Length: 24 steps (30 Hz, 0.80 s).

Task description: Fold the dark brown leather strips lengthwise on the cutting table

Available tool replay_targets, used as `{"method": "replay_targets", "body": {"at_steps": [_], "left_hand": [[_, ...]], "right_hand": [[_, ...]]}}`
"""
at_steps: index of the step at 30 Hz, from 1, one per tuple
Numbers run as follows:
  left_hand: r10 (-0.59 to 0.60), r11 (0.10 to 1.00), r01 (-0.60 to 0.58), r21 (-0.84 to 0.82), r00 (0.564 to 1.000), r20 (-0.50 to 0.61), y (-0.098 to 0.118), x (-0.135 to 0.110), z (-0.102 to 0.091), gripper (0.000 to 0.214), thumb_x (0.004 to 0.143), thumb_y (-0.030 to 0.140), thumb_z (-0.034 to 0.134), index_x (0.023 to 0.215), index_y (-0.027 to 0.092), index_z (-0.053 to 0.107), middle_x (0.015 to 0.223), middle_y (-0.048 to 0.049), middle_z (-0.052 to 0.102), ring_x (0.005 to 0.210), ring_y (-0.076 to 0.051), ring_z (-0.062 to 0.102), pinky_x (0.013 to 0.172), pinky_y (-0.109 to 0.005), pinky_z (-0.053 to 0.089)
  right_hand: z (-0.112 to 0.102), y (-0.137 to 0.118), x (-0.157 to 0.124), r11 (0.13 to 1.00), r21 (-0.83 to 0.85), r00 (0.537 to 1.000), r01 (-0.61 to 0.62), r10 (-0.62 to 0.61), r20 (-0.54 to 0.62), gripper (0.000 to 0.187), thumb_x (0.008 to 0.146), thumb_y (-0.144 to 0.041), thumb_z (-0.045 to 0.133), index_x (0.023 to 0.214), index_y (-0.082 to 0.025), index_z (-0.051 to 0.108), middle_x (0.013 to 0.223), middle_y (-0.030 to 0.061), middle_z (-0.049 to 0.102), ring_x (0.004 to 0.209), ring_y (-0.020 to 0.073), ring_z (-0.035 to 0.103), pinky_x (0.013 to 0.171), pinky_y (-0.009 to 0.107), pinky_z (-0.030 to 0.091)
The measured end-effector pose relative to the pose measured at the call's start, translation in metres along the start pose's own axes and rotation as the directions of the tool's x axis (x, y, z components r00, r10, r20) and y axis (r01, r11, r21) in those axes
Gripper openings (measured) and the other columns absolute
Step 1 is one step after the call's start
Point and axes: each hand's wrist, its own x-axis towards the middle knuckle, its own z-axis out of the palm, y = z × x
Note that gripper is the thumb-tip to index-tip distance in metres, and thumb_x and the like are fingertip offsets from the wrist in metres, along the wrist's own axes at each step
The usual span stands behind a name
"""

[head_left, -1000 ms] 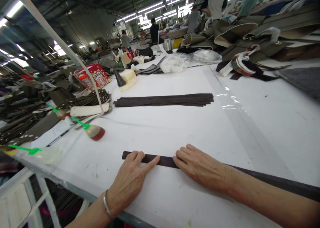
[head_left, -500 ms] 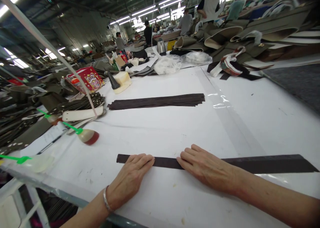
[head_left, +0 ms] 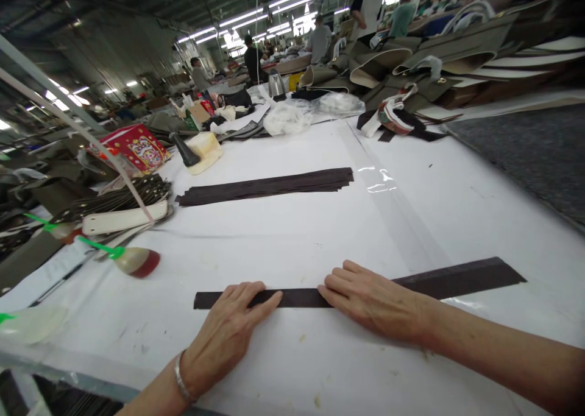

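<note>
Resting on the dark strip (head_left: 299, 298), which lies on the worktop (head_left: 365, 373) nearer than the stack of strips (head_left: 269, 186), the left hand (head_left: 231, 324) has bent fingers with its thumb spread apart, while the right hand (head_left: 372, 301) has its fingers bunched and curled; whether either pinches the strip, I cannot tell. Left of the stack and nearer sits a green-spouted bottle (head_left: 137, 262); beyond the stack lie a yellowish block (head_left: 205, 151) and, farther back, crumpled plastic (head_left: 287, 119).

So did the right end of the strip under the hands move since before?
Yes. The right end of the strip has swung away from the person, closer to the grey mat.
</note>
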Motion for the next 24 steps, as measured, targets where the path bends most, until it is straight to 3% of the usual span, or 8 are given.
{"method": "replay_targets", "body": {"at_steps": [4, 10, 12, 14, 16, 20, 24], "left_hand": [[0.054, 0.998, -0.053, 0.015, 0.998, -0.032, -0.007, -0.004, 0.000, 0.052, 0.087, -0.001, 0.035, 0.133, 0.020, 0.048, 0.125, -0.0108, 0.052, 0.110, -0.024, 0.048, 0.092, -0.042, 0.043], [0.041, 0.997, -0.041, 0.059, 0.999, -0.012, -0.050, -0.025, -0.008, 0.061, 0.083, -0.003, 0.035, 0.134, 0.028, 0.048, 0.128, -0.0071, 0.054, 0.112, -0.023, 0.050, 0.093, -0.042, 0.044], [-0.003, 1.000, 0.004, 0.004, 0.996, -0.088, -0.054, -0.027, -0.012, 0.058, 0.084, -0.003, 0.034, 0.129, 0.027, 0.053, 0.126, -0.0062, 0.055, 0.113, -0.022, 0.050, 0.095, -0.042, 0.045], [-0.117, 0.989, 0.095, -0.114, 0.972, -0.202, -0.045, -0.024, -0.013, 0.051, 0.087, -0.001, 0.033, 0.125, 0.023, 0.055, 0.123, -0.0075, 0.056, 0.113, -0.020, 0.051, 0.096, -0.039, 0.046], [-0.220, 0.955, 0.159, -0.249, 0.945, -0.243, -0.027, -0.016, -0.011, 0.045, 0.090, 0.001, 0.033, 0.126, 0.019, 0.053, 0.120, -0.0089, 0.057, 0.112, -0.018, 0.052, 0.096, -0.036, 0.047], [-0.187, 0.940, 0.126, -0.316, 0.967, -0.170, 0.006, -0.002, 0.001, 0.043, 0.091, 0.003, 0.035, 0.128, 0.017, 0.051, 0.112, -0.0090, 0.059, 0.103, -0.019, 0.055, 0.091, -0.037, 0.051], [-0.151, 0.959, 0.107, -0.262, 0.977, -0.153, 0.010, -0.003, 0.009, 0.043, 0.091, 0.004, 0.037, 0.131, 0.017, 0.049, 0.110, -0.0097, 0.060, 0.101, -0.021, 0.055, 0.089, -0.041, 0.052]], "right_hand": [[0.000, -0.003, 0.000, 1.000, 0.004, 1.000, -0.025, 0.026, -0.019, 0.020, 0.089, 0.000, 0.042, 0.097, -0.012, 0.057, 0.081, 0.0042, 0.049, 0.070, 0.0171, 0.042, 0.070, 0.031, 0.036], [0.004, -0.022, 0.022, 0.996, 0.057, 0.997, -0.071, 0.072, -0.025, 0.015, 0.086, -0.001, 0.048, 0.091, -0.013, 0.055, 0.083, 0.0043, 0.052, 0.073, 0.0181, 0.046, 0.068, 0.031, 0.038], [0.008, -0.028, 0.032, 0.996, 0.048, 0.996, -0.080, 0.082, -0.037, 0.015, 0.084, 0.000, 0.048, 0.088, -0.014, 0.054, 0.083, 0.0044, 0.052, 0.072, 0.0185, 0.047, 0.067, 0.032, 0.038], [0.014, -0.032, 0.040, 0.996, 0.033, 0.995, -0.086, 0.088, -0.044, 0.016, 0.083, 0.000, 0.048, 0.086, -0.015, 0.053, 0.082, 0.0043, 0.052, 0.071, 0.0187, 0.048, 0.066, 0.032, 0.037], [0.018, -0.034, 0.043, 0.996, 0.014, 0.994, -0.087, 0.088, -0.058, 0.017, 0.082, 0.000, 0.049, 0.087, -0.015, 0.053, 0.082, 0.0042, 0.052, 0.070, 0.0187, 0.048, 0.066, 0.032, 0.037], [0.022, -0.034, 0.042, 0.996, -0.017, 0.991, -0.085, 0.083, -0.103, 0.019, 0.082, -0.001, 0.049, 0.095, -0.014, 0.054, 0.082, 0.0044, 0.052, 0.070, 0.0193, 0.048, 0.067, 0.033, 0.038], [0.021, -0.032, 0.038, 0.997, -0.036, 0.990, -0.063, 0.058, -0.126, 0.021, 0.083, 0.000, 0.045, 0.097, -0.013, 0.054, 0.082, 0.0051, 0.052, 0.071, 0.0197, 0.049, 0.067, 0.034, 0.038]]}}
